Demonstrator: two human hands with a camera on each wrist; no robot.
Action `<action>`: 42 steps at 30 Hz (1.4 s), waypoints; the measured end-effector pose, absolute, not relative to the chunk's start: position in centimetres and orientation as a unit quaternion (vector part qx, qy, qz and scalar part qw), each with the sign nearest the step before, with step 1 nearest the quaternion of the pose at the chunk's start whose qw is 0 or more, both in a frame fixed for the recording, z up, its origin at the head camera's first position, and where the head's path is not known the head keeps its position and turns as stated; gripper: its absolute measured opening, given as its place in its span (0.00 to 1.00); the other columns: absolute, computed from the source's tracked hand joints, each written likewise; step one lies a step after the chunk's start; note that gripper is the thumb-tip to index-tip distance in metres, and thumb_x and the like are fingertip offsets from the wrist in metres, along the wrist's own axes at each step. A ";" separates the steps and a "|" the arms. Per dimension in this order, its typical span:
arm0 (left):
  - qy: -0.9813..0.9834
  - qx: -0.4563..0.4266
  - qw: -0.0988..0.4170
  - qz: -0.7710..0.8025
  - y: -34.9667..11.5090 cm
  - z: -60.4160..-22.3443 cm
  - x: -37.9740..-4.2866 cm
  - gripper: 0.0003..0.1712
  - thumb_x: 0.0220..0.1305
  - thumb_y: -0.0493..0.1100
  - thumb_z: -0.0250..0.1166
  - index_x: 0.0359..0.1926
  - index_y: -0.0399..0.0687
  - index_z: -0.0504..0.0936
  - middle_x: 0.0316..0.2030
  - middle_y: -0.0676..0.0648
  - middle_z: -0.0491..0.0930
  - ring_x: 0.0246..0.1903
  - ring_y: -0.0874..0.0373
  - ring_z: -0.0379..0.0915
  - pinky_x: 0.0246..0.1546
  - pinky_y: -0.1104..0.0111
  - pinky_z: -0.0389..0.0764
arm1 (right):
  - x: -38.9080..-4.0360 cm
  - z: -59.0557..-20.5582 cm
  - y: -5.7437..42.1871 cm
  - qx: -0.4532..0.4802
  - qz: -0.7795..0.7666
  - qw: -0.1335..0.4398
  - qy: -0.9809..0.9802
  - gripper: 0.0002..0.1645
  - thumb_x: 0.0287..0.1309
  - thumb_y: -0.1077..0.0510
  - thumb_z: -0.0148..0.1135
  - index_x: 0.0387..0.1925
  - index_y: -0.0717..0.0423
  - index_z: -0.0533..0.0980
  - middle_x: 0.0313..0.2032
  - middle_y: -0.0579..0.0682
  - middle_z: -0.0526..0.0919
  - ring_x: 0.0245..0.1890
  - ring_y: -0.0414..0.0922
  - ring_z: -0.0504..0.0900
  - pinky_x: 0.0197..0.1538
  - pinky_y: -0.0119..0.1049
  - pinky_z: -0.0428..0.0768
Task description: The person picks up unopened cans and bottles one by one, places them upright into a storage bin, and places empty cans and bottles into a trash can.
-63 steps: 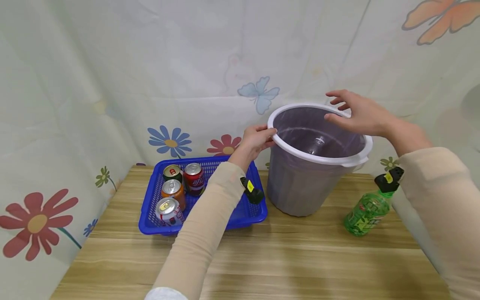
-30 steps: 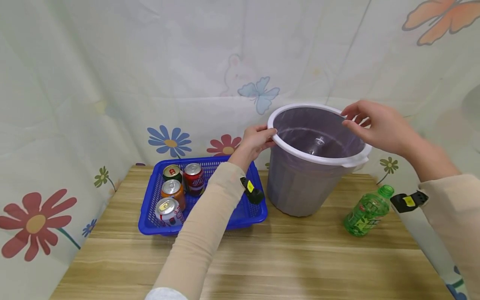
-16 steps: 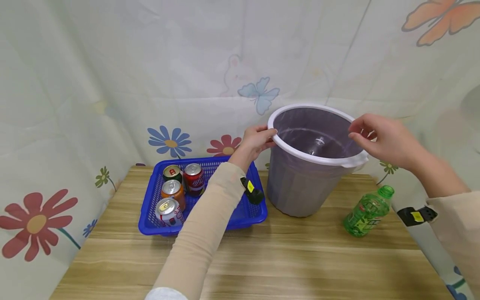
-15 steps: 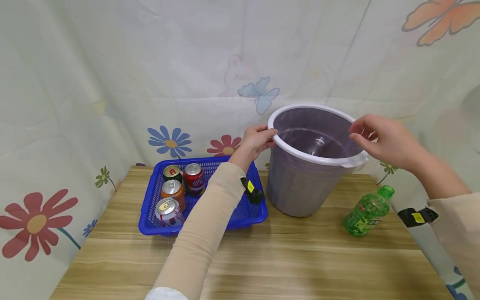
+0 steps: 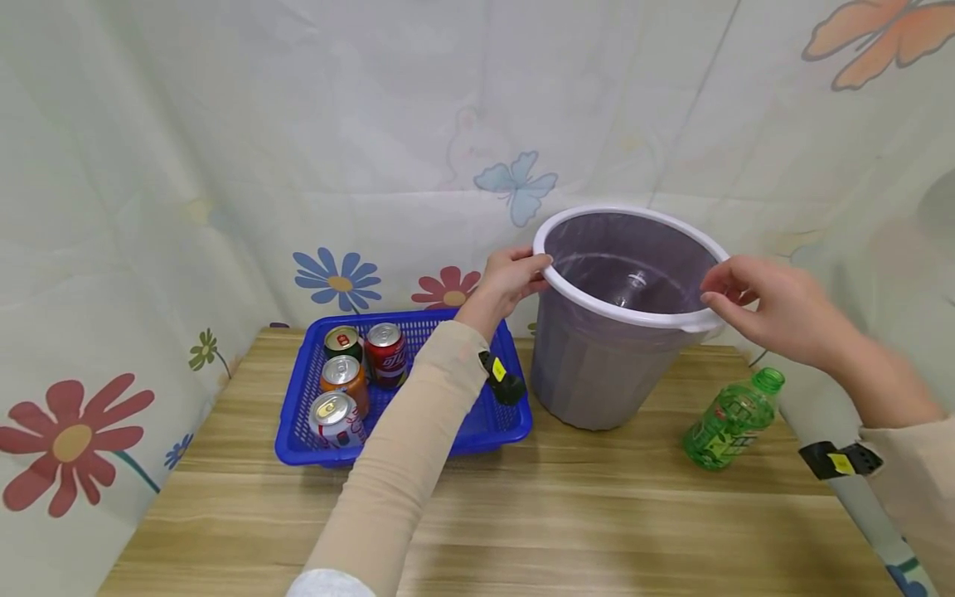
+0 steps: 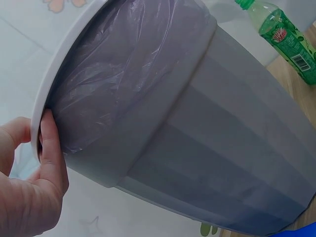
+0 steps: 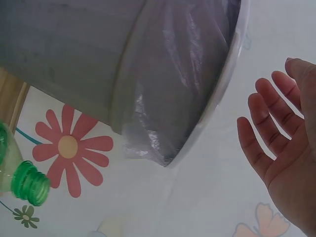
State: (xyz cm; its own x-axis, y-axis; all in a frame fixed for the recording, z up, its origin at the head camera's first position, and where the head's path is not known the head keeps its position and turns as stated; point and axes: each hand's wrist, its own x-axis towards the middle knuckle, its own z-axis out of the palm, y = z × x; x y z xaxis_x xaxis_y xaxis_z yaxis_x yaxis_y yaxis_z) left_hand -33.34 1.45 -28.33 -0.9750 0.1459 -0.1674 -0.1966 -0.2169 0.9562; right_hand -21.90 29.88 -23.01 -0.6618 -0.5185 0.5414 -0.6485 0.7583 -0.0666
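A grey trash can [image 5: 608, 377] with a white rim stands on the table in the head view. A thin translucent bin liner [image 6: 118, 74] is folded over its outside below the rim, seen in both wrist views. My left hand [image 5: 510, 282] pinches the rim [image 6: 42, 98] at its left side, thumb on one side and fingers under the edge. Beside the right part of the rim hovers my right hand [image 5: 776, 307]. Its fingers [image 7: 269, 121] are loosely bent and hold nothing, apart from the rim in the right wrist view.
Left of the can sits a blue plastic basket [image 5: 477, 439] with several drink cans, among them a red can [image 5: 385, 361] and an orange can [image 5: 346, 383]. A green bottle without a cap [image 5: 731, 423] stands at the right. A patterned curtain [image 5: 418, 108] hangs behind.
My right hand has moved down and to the right, from over the can's opening to beside the rim's right side. My left hand keeps its grip in the same place.
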 end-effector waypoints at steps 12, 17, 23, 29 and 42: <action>0.613 -0.025 0.111 0.782 1.4 -28.4 -33.4 0.24 0.60 0.37 0.62 0.58 0.38 0.71 0.44 0.42 0.77 0.34 0.57 0.78 0.39 0.69 0.81 | -20.6 -25.7 30.5 0.323 0.135 0.251 -0.903 0.14 0.42 0.69 0.67 0.32 0.55 0.76 0.26 0.38 0.77 0.27 0.28 0.71 0.32 0.16 0.73; 0.617 -0.027 0.111 0.778 1.3 -28.4 -33.3 0.24 0.60 0.38 0.62 0.58 0.38 0.72 0.44 0.42 0.77 0.34 0.56 0.79 0.40 0.70 0.81 | -19.9 -26.0 30.7 0.317 0.142 0.258 -0.901 0.15 0.42 0.70 0.67 0.35 0.56 0.76 0.29 0.39 0.78 0.28 0.26 0.72 0.33 0.16 0.72; 0.616 -0.028 0.108 0.779 1.3 -28.4 -33.3 0.23 0.60 0.38 0.62 0.57 0.39 0.72 0.43 0.42 0.77 0.35 0.56 0.79 0.39 0.70 0.81 | -19.4 -26.7 31.4 0.320 0.159 0.259 -0.897 0.17 0.41 0.72 0.67 0.35 0.55 0.76 0.30 0.40 0.78 0.30 0.25 0.72 0.33 0.16 0.72; 0.616 -0.025 0.108 0.780 1.4 -28.5 -33.3 0.24 0.60 0.37 0.61 0.58 0.38 0.71 0.44 0.42 0.77 0.35 0.56 0.78 0.40 0.69 0.81 | -18.8 -27.5 32.1 0.304 0.174 0.264 -0.899 0.19 0.42 0.73 0.67 0.39 0.57 0.76 0.33 0.43 0.79 0.35 0.21 0.70 0.36 0.15 0.72; 0.618 -0.025 0.106 0.778 1.3 -28.5 -33.3 0.25 0.59 0.38 0.63 0.58 0.39 0.71 0.43 0.42 0.77 0.34 0.57 0.79 0.39 0.70 0.81 | -17.1 -29.0 33.7 0.224 0.224 0.250 -0.915 0.25 0.51 0.66 0.64 0.53 0.61 0.70 0.46 0.25 0.68 0.46 0.17 0.64 0.46 0.06 0.59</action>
